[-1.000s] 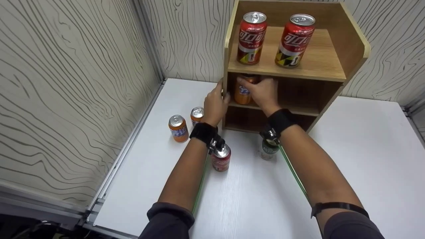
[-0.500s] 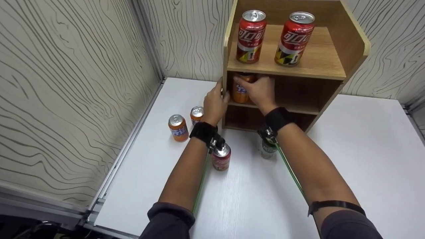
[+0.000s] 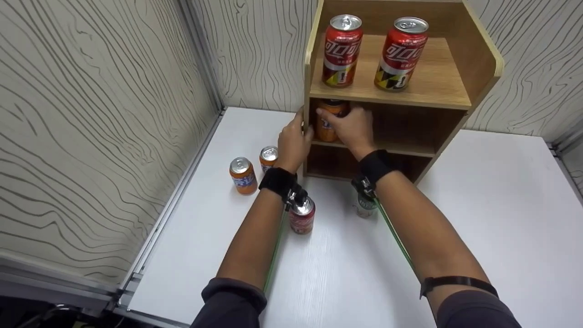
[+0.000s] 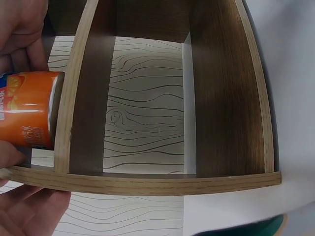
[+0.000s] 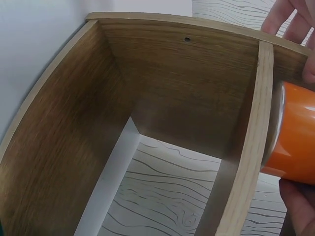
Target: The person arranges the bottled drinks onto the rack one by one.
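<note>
Head view, surface: a white table (image 3: 478,218) stands in a corner between walls with a wavy wood-line pattern; a metal rail runs along its left edge.
Head view, shelf: a wooden shelf unit (image 3: 455,98) stands at the back of the table, with two red cans (image 3: 342,50) upright on its top board.
Head view, right hand: the right hand (image 3: 350,127) has its fingers curled around an orange can (image 3: 329,119), which stands upright at the left end of the middle compartment.
Head view, left hand: the left hand (image 3: 294,143) grips the left side panel of the shelf unit from outside.
Head view, open room: two small orange cans (image 3: 242,175) stand left of the shelf, a red can (image 3: 301,215) and a green can (image 3: 365,206) in front; the right half of the table is free.
Left wrist view: the orange can (image 4: 29,110) is just beside the side panel; the patterned wall shows through the open back.
Right wrist view: the compartment beside the can (image 5: 293,135) holds nothing else; fingers (image 5: 295,206) touch the can.
</note>
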The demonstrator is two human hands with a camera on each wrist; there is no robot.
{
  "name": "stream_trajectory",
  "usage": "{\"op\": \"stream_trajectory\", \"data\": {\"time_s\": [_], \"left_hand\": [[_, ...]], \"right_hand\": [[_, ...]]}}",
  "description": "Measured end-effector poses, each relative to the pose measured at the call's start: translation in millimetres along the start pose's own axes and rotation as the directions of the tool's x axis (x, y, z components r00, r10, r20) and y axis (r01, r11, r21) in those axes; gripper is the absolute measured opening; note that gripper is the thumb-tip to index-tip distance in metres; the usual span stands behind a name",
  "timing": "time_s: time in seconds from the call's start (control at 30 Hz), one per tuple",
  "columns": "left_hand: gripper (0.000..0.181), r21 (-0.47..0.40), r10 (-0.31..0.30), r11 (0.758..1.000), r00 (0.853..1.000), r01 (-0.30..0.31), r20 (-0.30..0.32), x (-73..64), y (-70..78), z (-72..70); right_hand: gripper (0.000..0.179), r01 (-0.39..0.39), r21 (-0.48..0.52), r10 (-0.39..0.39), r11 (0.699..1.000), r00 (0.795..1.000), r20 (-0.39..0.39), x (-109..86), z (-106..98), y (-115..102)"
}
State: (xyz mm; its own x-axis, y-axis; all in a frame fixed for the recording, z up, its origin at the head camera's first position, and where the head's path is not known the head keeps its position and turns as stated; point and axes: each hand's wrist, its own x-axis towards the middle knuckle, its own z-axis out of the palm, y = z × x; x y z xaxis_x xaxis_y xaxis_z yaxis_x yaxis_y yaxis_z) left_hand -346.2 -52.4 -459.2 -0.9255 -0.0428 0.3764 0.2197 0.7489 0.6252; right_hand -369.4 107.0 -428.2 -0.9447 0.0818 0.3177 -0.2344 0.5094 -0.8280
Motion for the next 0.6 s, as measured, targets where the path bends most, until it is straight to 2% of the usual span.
{"op": "stream_trajectory", "data": {"time_s": [0.3,0.47,0.6], "left_hand": [[0.051,0.012,0.003,1.0,1.0,-0.002,-0.013,-0.2,-0.4,0.1],[0.052,0.002,0.003,1.0,1.0,-0.003,-0.017,-0.2,-0.6,0.5],[0.053,-0.001,0.0,1.0,1.0,0.0,-0.011,-0.2,-0.4,0.5]], "right_hand": [[0.081,-0.001,-0.063,-0.001,0.998,1.0,-0.031,-3.2,2,-5],[0.086,-0.053,-0.14,0.048,0.989,0.998,-0.037,-4.0,4,-10],[0.088,-0.099,-0.155,0.103,0.983,0.995,0.015,-3.6,4,-13]]}}
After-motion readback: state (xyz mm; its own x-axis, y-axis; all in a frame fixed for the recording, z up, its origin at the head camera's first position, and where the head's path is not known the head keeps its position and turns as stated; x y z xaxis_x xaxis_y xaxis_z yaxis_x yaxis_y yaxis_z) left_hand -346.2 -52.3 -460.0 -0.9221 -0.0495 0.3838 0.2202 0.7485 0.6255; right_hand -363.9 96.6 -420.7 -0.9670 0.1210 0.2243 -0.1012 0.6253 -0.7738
